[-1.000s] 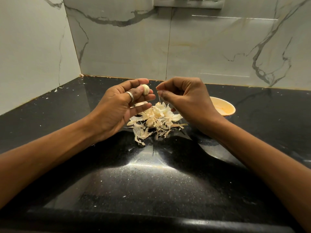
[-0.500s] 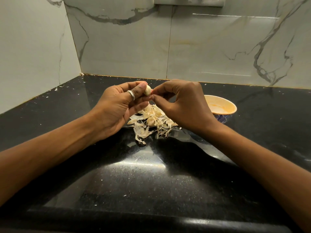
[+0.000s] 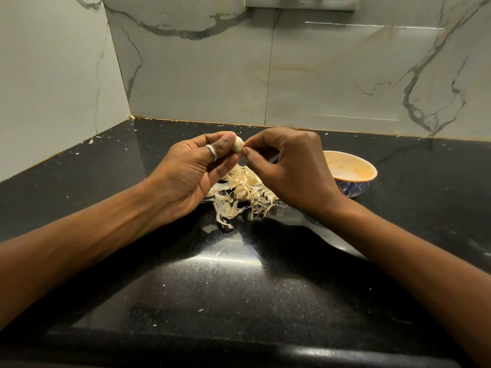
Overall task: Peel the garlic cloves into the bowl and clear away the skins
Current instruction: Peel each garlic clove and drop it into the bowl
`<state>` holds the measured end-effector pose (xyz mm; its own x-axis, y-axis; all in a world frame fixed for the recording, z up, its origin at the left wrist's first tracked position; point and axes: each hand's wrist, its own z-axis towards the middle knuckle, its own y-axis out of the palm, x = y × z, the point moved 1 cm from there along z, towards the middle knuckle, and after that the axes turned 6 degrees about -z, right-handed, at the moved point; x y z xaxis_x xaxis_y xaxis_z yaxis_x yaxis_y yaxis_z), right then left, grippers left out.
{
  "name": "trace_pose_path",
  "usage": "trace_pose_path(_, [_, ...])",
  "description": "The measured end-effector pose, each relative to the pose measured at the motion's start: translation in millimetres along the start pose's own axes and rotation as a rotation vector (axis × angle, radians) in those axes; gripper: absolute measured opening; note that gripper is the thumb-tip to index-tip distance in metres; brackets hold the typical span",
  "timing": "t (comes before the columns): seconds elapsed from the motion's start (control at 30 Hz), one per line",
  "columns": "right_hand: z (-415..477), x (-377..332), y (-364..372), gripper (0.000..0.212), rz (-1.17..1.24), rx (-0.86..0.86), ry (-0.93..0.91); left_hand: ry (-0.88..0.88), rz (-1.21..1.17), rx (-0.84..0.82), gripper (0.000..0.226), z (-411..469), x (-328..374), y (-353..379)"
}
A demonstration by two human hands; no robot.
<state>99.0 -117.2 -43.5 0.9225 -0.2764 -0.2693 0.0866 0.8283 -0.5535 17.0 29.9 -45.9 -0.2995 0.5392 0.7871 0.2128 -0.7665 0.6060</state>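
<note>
Left of the bowl, our left hand gripped the garlic clove while our right hand pinched its tip. We worked above the skins, likely to pile scraps.

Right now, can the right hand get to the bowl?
Probably yes. The bowl stands just beside the right hand, open side up, with nothing between them. However, that hand is busy: it pinches at the garlic clove that the left hand holds.
</note>
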Motion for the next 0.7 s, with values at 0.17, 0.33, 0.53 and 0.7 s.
trace_pose_path(0.17, [-0.9,-0.5,1.3,0.015,-0.015,0.034,-0.021,-0.005,0.026,0.011,0.013,-2.3,-2.0,1.6])
trace_pose_path(0.33, [-1.6,-0.1,2.3,0.017,-0.025,0.031,-0.029,-0.003,0.039,0.013,0.014,-3.5,-3.0,2.5])
trace_pose_path(0.53, [2.2,2.0,-0.3,0.019,-0.006,0.022,-0.004,-0.011,0.062,-0.002,0.023,-3.7,-0.7,3.9])
trace_pose_path(0.7, [3.8,3.6,-6.4,0.017,-0.001,0.043,0.013,-0.023,0.068,0.000,0.021,-3.8,-1.0,3.6])
